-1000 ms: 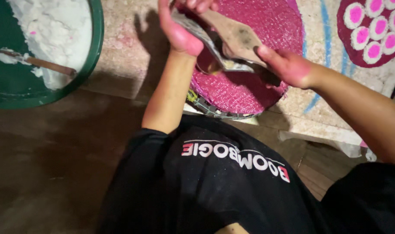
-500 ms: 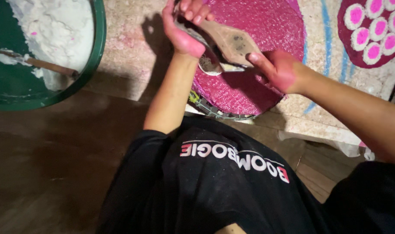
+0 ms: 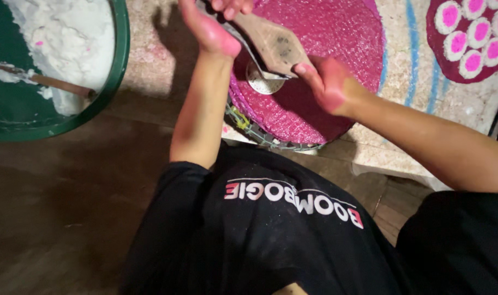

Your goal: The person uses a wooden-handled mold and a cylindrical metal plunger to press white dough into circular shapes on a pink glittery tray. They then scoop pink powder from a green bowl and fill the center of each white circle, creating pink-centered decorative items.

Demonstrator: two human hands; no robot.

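Hands stained bright pink, seen from above, at work over a round pink disc [image 3: 336, 38] of grainy coloured powder lying on a pale patterned mat [image 3: 401, 136].

Left hand [image 3: 216, 27] at the top edge of the view, fingers curled together over the upper end of a flat wooden paddle [image 3: 273, 43], fingertips partly cut off by the frame. Right hand [image 3: 328, 84] lower down, thumb and fingers pinched on the paddle's pointed lower edge. Paddle tilted, held just above the pink disc, with a small round metal cup [image 3: 262, 82] right beneath its tip, touching or nearly touching the powder; cannot tell which.

For clean handling, probably best: grip firm at both ends, paddle kept level over the cup, wrists lifted clear of the powder surface so that no dents or smears appear, movements small.

Around: a wire frame [image 3: 249, 128] showing under the disc's near rim. To the left, well apart, a green basin [image 3: 118, 65] holding white powder [image 3: 69, 27] and a brown stick [image 3: 52, 82]. At upper right, a dark red round [image 3: 437, 46] filled with white-and-pink circles, near blue lines on the mat. Dark wooden floor [image 3: 69, 218] in the foreground.

Possible obstacles: left forearm crossing close over the disc's edge, wire ends near the wrist, deep shadow over the cup.
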